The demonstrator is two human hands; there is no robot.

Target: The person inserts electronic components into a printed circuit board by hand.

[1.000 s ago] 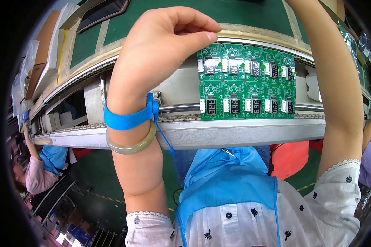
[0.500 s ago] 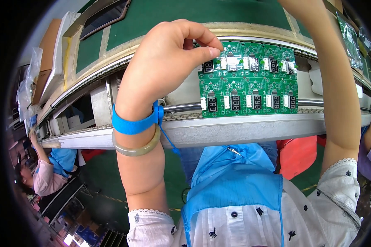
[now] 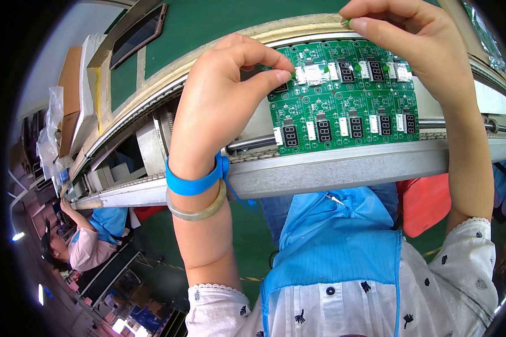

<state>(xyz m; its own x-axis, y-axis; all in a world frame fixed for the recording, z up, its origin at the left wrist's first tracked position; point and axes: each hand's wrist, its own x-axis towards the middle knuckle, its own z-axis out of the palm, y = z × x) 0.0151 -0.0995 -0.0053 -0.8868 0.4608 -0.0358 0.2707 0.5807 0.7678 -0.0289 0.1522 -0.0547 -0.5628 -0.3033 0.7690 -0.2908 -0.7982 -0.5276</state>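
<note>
Under my two hands runs the conveyor (image 3: 343, 168), a long metal rail with a green belt behind it. On it sits the board (image 3: 343, 104), a green panel of many small circuits with dark digit displays and white connectors; it lies directly below both grips, its left top corner touching my left fingers.

My left hand (image 3: 225, 106) has the grip narrow: thumb and forefinger pinch together on a small green part (image 3: 291, 73) at the left top edge of the board. My right hand (image 3: 416, 42) also has the grip narrow, the fingertips holding a tiny green piece (image 3: 346, 22) just above the far edge of the board. What this piece is, I cannot tell.

On the left wrist are a blue strap (image 3: 194, 182) and a pale bangle (image 3: 199, 210), well behind the grip.

To do this step well, I think each part should go straight down into its holes, while the other fingers steady the board, with light pressure.
</note>
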